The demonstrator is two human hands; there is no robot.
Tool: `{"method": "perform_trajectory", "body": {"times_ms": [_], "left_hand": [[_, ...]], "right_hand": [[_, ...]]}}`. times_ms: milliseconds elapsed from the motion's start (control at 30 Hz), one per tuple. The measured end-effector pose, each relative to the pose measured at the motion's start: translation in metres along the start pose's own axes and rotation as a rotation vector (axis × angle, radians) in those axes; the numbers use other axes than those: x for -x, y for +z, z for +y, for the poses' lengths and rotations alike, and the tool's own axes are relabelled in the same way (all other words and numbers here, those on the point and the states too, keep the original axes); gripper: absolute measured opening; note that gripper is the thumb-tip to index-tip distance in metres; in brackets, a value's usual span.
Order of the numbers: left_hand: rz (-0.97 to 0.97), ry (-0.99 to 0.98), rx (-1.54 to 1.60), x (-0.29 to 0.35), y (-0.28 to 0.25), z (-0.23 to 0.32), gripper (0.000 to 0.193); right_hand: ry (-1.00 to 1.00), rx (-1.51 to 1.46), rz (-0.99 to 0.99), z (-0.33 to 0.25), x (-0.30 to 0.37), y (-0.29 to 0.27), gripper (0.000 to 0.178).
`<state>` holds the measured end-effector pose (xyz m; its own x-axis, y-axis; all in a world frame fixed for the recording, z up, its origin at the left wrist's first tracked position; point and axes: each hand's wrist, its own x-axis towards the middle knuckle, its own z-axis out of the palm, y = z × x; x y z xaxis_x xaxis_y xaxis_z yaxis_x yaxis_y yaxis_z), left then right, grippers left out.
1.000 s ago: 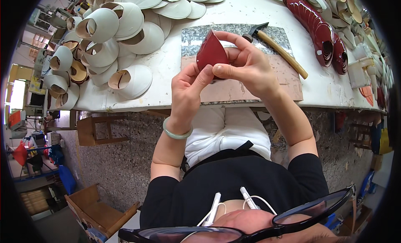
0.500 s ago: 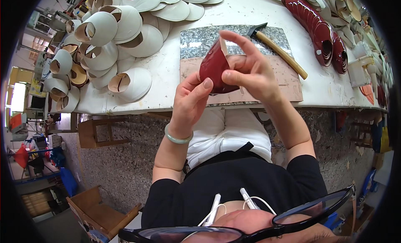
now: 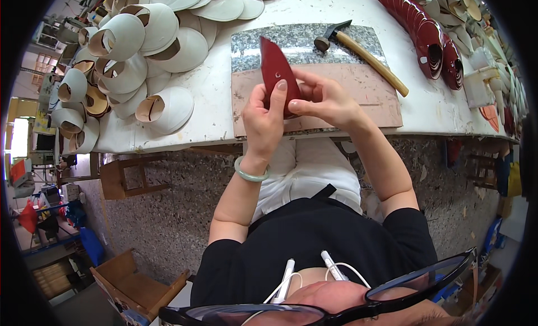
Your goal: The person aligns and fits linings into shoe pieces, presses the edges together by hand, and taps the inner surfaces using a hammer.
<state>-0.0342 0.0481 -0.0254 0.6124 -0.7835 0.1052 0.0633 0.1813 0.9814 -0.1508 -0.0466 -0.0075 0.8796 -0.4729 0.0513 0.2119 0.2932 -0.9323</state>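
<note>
A glossy dark red leather shoe upper is held up in front of me, its pointed end facing away. My left hand grips its left side, the thumb lying on the red face. On the opposite side my right hand has its thumb and curled fingers closed on the lower right edge. The palms cover the lower end of the upper. Beneath both hands lies a pinkish board on the near part of a speckled grey stone slab.
A hammer with a wooden handle rests across the slab's right side. White shoe uppers pile up on the left of the white table. Nested red uppers curve along the right, beside a pale container.
The red upper has turned so its face shows more narrowly and its point leans left. My right hand's raised fingers have curled in against it. My left hand has shifted slightly right.
</note>
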Motion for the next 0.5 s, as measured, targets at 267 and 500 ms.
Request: {"method": "perform_trajectory", "body": {"times_ms": [267,500], "left_hand": [[-0.043,-0.068,0.13,-0.003,0.001,-0.003,0.025],[-0.292,-0.033,0.214,-0.004,-0.014,0.036,0.037]], "right_hand": [[0.073,-0.203,0.142,0.02,-0.001,-0.004,0.041],[-0.1,-0.074,0.136,-0.021,-0.009,0.009,0.034]]}}
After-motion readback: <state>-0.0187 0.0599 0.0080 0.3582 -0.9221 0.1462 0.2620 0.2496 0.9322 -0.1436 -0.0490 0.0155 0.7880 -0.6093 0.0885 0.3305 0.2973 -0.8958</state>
